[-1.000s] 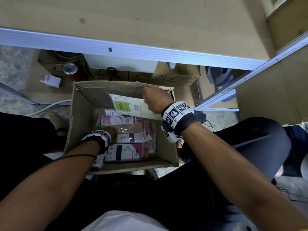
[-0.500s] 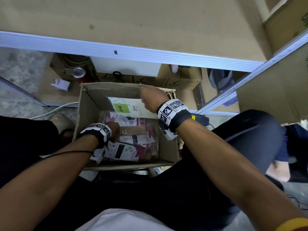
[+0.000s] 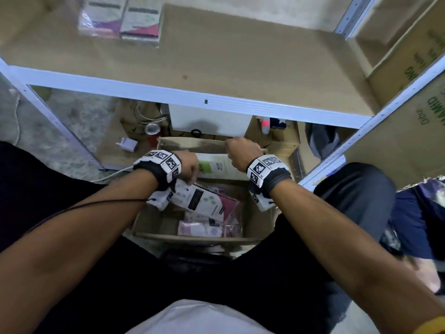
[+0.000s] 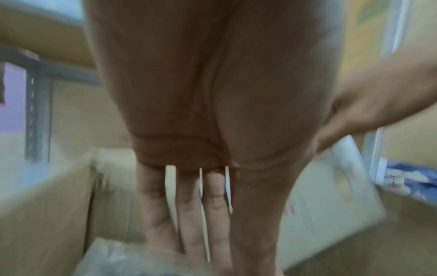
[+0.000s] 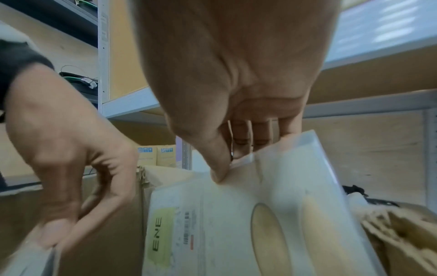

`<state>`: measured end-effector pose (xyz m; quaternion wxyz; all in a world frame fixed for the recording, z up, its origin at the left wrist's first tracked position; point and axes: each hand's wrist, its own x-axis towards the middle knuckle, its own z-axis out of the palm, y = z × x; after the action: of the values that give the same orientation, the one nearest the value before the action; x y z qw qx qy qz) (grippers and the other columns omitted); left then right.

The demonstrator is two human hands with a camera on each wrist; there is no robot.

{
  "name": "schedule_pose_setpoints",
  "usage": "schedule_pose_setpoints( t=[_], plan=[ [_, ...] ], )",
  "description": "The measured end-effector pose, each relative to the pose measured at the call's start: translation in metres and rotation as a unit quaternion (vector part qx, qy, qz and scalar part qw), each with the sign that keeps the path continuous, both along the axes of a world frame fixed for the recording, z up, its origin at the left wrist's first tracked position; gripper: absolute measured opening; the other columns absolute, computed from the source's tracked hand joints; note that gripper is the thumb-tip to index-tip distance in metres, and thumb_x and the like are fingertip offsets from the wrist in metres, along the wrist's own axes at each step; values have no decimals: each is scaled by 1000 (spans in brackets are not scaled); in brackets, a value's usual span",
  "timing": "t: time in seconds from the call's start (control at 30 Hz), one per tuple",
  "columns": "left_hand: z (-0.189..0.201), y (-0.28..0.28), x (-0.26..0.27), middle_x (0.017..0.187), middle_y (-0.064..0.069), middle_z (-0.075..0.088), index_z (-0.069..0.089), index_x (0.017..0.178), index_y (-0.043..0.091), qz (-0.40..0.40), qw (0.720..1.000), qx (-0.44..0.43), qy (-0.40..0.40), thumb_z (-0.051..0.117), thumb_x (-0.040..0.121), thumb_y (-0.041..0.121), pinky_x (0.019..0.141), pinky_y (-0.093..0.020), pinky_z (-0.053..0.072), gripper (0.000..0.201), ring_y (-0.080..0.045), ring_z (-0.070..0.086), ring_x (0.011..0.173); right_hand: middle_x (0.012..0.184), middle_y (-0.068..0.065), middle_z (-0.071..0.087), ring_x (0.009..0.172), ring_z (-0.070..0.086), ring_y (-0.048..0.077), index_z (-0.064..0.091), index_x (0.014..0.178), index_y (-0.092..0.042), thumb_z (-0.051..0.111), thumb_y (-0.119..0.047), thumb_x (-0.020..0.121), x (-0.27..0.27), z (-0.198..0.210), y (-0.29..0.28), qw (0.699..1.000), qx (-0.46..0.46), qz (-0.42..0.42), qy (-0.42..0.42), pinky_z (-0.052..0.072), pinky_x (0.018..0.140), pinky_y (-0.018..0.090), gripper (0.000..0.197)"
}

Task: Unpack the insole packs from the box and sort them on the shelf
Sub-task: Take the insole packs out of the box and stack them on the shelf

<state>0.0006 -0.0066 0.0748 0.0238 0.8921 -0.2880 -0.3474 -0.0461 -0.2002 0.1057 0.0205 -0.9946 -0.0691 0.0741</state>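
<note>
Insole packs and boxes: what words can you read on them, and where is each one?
"ENE": green label on the clear insole pack pinched by the right hand.
"AMID": green print on the big cardboard box at the right; the rest is cut off or blurred.
Barcode and small print beside the green label: too small to read.
Pink packs in the open box, and packs on the shelf: blurred.

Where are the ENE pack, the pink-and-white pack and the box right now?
ENE pack [image 5: 236, 214]: right wrist view, on its clear front face.
pink-and-white pack [image 3: 204, 201]: head view, on its white printed face.
box [image 3: 192, 142]: head view, on its far wall.
</note>
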Motion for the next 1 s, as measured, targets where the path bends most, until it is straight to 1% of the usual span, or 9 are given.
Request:
schedule_pose_setpoints(
  t=[0.13, 0.23, 0.33, 0.47, 0.63, 0.77, 0.83, 0.9, 1.0],
  plan=[
    [57, 8, 4, 68, 15, 74, 76, 57, 26, 3, 999, -50, -20, 71, 68, 5, 62, -21, 50, 24, -6, 66, 70, 106, 11, 63, 96, 63, 34, 59, 100, -11, 54, -5, 88, -9, 35, -4, 1000, -14, -2, -22, 43, 67, 37, 14],
    [108, 11, 5, 67, 22, 71, 76, 62, 27, 8, 996, -63, -62, 73, 73, 8, 61, -18, 47, 22, -1, 63, 70, 102, 11, 62, 92, 61, 34, 57, 92, -12, 52, -4, 87, -13, 73, -8, 999, -12, -11, -39, 43, 67, 35, 11],
    [163, 16, 6, 75, 22, 69, 77, 75, 26, 6, 992, -92, -85, 74, 80, 11, 74, -22, 50, 16, -5, 61, 79, 102, 9, 64, 88, 59, 31, 61, 93, -16, 53, -10, 89, -17, 121, -14, 997, 13, -31, -66, 46, 70, 34, 10],
    [231, 31, 16, 87, 6, 70, 72, 88, 20, 0, 987, -130, -95, 70, 89, 12, 53, -12, 41, 8, -10, 57, 73, 104, 8, 69, 95, 61, 27, 67, 98, -10, 58, -11, 90, -17, 186, -27, 993, 55, -28, -97, 45, 76, 29, 12],
    [297, 60, 34, 94, 7, 66, 67, 97, 19, 19, 979, -177, -96, 65, 95, 19, 66, -12, 43, 2, -4, 58, 81, 93, -2, 67, 84, 57, 14, 69, 97, -16, 64, -23, 92, -8, 238, -46, 982, 116, -63, -136, 36, 63, 13, 10],
    [316, 89, 56, 105, -7, 67, 65, 114, 3, 90, 963, -234, -98, 60, 98, 16, 86, -28, 44, 21, -18, 58, 94, 93, -1, 64, 88, 59, 19, 65, 91, -19, 65, -25, 91, 12, 248, -53, 958, 208, -116, -162, 41, 74, 25, 7],
    [313, 100, 63, 100, -7, 65, 60, 120, -1, 151, 939, -299, -74, 56, 100, 11, 73, -23, 51, 24, -17, 58, 84, 92, 3, 63, 85, 58, 20, 67, 95, -12, 64, -27, 92, 23, 248, -54, 938, 264, -149, -169, 43, 73, 28, 15],
    [304, 106, 69, 103, -10, 67, 58, 121, -1, 244, 889, -387, -13, 53, 100, 7, 60, -20, 57, 23, -18, 61, 81, 89, 7, 63, 80, 57, 24, 69, 96, -11, 63, -30, 93, 34, 245, -50, 914, 331, -185, -147, 46, 73, 36, 20],
    [290, 112, 81, 111, -9, 72, 64, 111, 3, 324, 824, -459, 77, 45, 103, 6, 65, -31, 62, 21, -21, 74, 79, 76, 9, 57, 67, 49, 24, 63, 80, -16, 60, -25, 97, 52, 234, -35, 853, 460, -227, -102, 42, 63, 36, 20]
  ],
)
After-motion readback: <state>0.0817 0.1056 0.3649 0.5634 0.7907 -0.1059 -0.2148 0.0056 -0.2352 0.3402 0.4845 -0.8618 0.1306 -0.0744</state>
